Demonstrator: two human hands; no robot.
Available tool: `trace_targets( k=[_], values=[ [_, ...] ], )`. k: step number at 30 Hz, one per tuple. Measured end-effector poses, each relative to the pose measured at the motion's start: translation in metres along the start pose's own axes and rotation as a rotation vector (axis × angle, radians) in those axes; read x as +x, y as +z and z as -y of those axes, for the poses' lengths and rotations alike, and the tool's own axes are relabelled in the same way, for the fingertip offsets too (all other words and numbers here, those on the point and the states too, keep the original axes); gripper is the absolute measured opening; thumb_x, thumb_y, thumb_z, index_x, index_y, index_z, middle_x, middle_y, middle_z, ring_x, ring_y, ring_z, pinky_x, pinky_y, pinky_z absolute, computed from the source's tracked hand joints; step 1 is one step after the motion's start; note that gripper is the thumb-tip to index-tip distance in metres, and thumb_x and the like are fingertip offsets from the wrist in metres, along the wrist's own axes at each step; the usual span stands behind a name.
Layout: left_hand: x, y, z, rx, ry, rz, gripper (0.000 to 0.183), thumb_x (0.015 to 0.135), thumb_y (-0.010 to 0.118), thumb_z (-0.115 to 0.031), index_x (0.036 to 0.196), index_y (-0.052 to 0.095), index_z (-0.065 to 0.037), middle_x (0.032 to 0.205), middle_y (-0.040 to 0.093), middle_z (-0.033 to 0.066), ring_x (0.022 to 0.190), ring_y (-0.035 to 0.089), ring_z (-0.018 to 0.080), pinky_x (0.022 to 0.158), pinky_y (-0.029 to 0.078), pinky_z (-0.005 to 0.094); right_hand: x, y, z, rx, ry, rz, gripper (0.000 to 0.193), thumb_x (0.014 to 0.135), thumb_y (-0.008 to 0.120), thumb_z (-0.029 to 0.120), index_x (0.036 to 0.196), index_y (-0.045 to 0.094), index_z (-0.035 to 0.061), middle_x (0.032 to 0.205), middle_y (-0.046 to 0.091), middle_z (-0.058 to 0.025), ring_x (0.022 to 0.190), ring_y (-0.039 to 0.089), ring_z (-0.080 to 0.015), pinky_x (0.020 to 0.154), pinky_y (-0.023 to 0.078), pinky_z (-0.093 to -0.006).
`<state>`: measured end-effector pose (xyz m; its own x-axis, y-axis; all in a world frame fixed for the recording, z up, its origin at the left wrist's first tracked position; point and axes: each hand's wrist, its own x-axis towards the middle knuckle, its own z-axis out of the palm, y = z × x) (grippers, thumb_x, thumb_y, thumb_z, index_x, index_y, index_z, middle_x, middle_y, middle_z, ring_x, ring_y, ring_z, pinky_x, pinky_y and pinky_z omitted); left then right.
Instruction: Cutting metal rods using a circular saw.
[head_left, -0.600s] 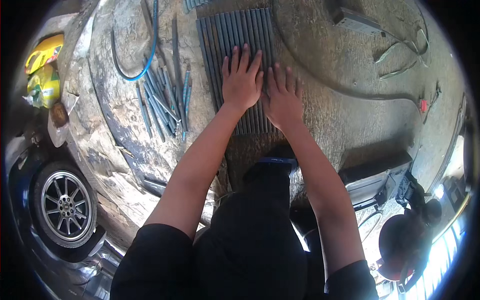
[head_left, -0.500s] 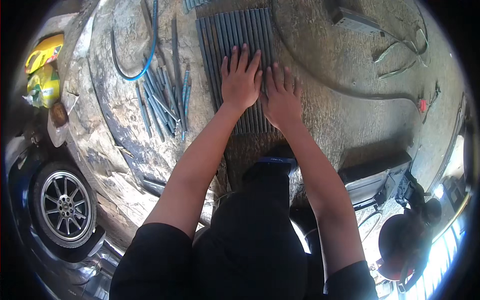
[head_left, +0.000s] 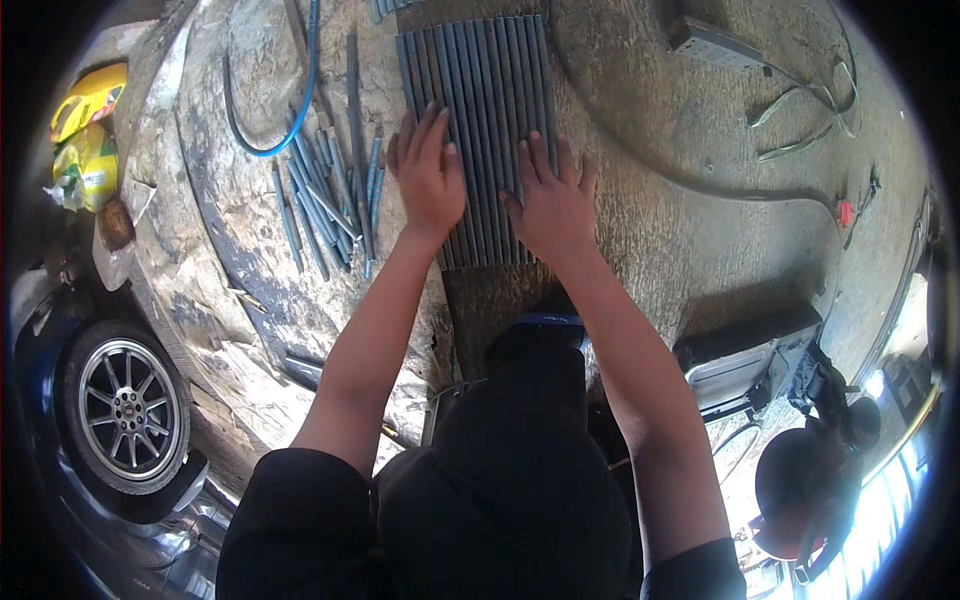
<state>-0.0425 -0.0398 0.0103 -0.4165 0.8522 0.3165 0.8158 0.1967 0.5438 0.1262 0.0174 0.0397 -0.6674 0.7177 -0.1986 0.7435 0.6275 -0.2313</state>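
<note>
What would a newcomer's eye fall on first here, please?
Probably the row of dark rods at upper centre, with the left hand at its left edge and the right hand at its right. Next, perhaps the spoked wheel at lower left and the yellow packages above it.
</note>
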Motion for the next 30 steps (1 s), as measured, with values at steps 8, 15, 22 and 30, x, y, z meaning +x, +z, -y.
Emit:
trace_targets(
  k=[8, 15, 22, 30],
  values=[
    [-0.033, -0.009, 0.033, 0.026, -0.097, 0.108, 0.042, 0.092, 0.045, -0.013, 0.133, 0.049, -0.004, 0.135, 0.051, 0.018, 0.135, 0.035, 0.0383, 0.112, 0.015, 0.0511, 0.002, -0.009, 0.017, -0.016, 0.009, -0.005, 0.07, 0.082, 0.062, 0.047, 0.137, 0.047, 0.0073, 0.146, 0.04, -0.0046, 0.129, 0.035, -0.0268, 0.1, 0.031, -0.0461],
    [-0.035, -0.008, 0.034, 0.022, -0.107, 0.077, 0.046, 0.093, 0.042, -0.015, 0.137, 0.043, -0.003, 0.138, 0.048, 0.0159, 0.137, 0.032, 0.0376, 0.114, 0.011, 0.0523, 0.004, -0.007, 0.021, -0.164, -0.058, -0.054, 0.07, 0.079, 0.062, 0.051, 0.132, 0.052, 0.006, 0.142, 0.045, -0.0046, 0.12, 0.041, -0.0262, 0.093, 0.035, -0.0476],
    [-0.034, -0.008, 0.035, 0.006, -0.108, 0.111, 0.046, 0.093, 0.042, -0.017, 0.137, 0.042, -0.004, 0.14, 0.047, 0.0141, 0.138, 0.03, 0.0377, 0.114, 0.01, 0.0523, 0.007, -0.014, 0.033, -0.077, -0.04, -0.027, 0.071, 0.078, 0.063, 0.051, 0.131, 0.053, 0.0052, 0.141, 0.047, -0.0048, 0.12, 0.042, -0.0269, 0.096, 0.033, -0.048],
    [-0.035, -0.009, 0.034, -0.017, -0.134, 0.105, 0.046, 0.093, 0.041, -0.018, 0.137, 0.042, -0.005, 0.14, 0.047, 0.0134, 0.137, 0.03, 0.0389, 0.114, 0.011, 0.0517, 0.006, -0.011, 0.044, -0.045, -0.069, 0.017, 0.068, 0.077, 0.066, 0.048, 0.13, 0.054, 0.0061, 0.138, 0.049, -0.0067, 0.12, 0.043, -0.0284, 0.098, 0.033, -0.0489]
  ],
)
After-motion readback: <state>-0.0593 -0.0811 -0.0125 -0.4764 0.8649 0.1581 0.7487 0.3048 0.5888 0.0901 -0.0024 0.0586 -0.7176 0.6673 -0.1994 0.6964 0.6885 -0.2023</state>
